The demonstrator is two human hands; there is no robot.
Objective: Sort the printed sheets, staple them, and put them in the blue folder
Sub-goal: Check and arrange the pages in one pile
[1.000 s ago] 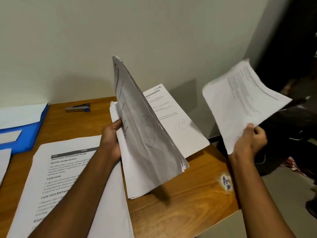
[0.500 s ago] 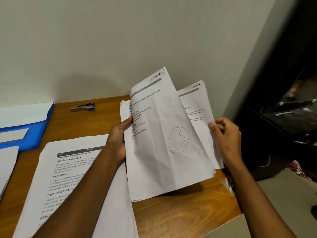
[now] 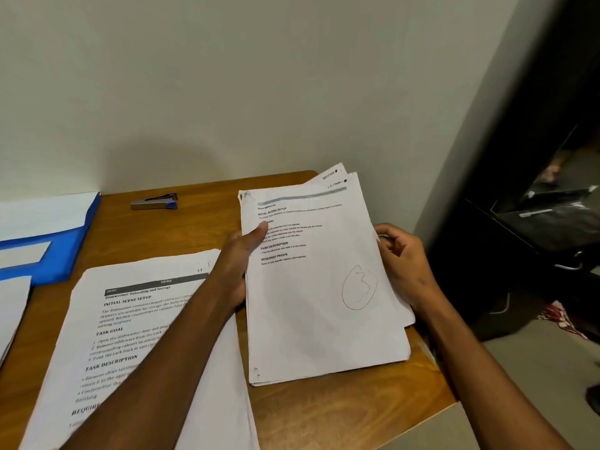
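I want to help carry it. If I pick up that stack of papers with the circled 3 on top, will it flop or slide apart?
Probably floppy: the stack of papers is thin loose sheets, held by both the left hand and the right hand. It may fan apart, since corners already stick out unevenly at the top. It looks light.

Stack in my hands: white sheets, black print, grey header bar, pen-drawn circled 3. Second pile: white, bold black text, dark grey band. Folder: blue, white sheets inside. Stapler: silver with blue ends. Table: orange-brown wood grain.
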